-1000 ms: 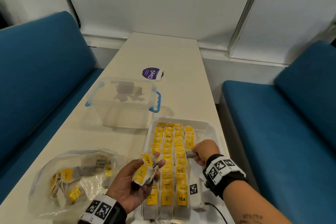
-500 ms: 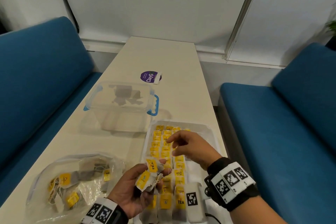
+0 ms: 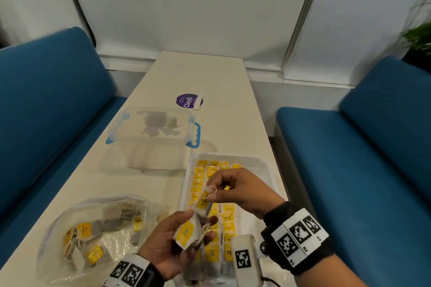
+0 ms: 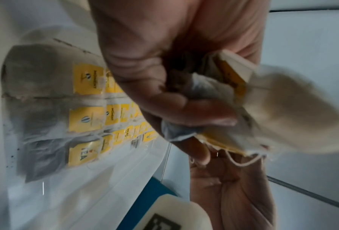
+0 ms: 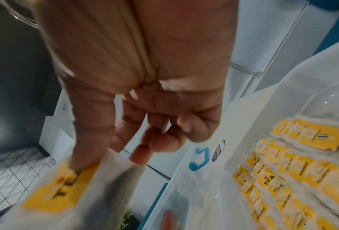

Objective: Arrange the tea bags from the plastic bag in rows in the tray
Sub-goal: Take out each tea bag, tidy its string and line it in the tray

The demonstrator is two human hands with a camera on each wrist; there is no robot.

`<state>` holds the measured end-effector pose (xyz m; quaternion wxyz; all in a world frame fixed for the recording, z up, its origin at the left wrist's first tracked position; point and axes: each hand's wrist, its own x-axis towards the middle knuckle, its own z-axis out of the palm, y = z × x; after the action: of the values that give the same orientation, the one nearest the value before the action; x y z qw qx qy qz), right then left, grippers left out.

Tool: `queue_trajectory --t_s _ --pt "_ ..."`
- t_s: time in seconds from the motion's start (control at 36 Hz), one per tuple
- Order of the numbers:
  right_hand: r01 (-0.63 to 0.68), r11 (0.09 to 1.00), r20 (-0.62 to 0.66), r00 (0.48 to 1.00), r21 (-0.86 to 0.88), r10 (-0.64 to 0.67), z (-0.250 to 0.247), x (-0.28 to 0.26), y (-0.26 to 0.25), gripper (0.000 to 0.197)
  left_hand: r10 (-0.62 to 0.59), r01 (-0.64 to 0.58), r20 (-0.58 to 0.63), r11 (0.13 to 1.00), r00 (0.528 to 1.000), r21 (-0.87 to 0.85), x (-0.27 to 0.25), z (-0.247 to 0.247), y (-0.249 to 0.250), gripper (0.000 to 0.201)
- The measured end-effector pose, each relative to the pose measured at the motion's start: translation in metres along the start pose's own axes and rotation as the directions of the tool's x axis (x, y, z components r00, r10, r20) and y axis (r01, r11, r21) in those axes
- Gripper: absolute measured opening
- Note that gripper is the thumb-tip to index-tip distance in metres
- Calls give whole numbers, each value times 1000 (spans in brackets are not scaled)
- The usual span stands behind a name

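Right hand [image 3: 242, 191] is pinching one tea bag [image 3: 204, 200] by its top, hanging lengthwise above the tray [image 3: 263, 165]; left hand [image 3: 168, 242] is gripping more bags [image 3: 187, 233].

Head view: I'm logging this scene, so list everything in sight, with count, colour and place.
tray: one, clear, near right of table, rows of yellow-tagged tea bags inside.
plastic bag: one, clear, near left, loose tea bags inside.
lidded box: one, clear with blue clips, behind the tray.
sticker: one, purple, mid table.
table: one, cream.
benches: two, blue, either side.
plant: green, far right.
held tea bags: a few, white and yellow.
left hand: grip on the bunch.
right hand: pinching one bag's top.
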<state>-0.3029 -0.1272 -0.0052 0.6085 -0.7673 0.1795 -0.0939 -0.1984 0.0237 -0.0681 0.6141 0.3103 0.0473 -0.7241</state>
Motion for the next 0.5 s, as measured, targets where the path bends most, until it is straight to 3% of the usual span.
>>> queue_trajectory --t_s 0.06,0.14,0.19,0.28,0.39,0.5 --pt "-7 1000 -52 999 19 8 0 -1 1 21 67 -64 -47 996 997 63 -2 4 0 75" --pt "-39 991 -122 991 128 55 3 -2 1 13 207 -183 -137 969 969 169 -1 11 0 42" --pt "-58 990 -207 975 126 83 4 -2 4 13 281 -231 -152 932 948 280 0 13 0 33" --pt "-103 988 -278 952 112 131 6 -3 8 9 326 -229 -164 872 931 434 4 11 0 36" --pt "-165 973 -267 942 161 204 12 -4 11 11 348 -213 -155 810 924 547 7 14 2 44" --pt "-201 964 -246 939 176 241 21 -4 14 15 358 -217 -138 785 924 581 9 19 3 20"
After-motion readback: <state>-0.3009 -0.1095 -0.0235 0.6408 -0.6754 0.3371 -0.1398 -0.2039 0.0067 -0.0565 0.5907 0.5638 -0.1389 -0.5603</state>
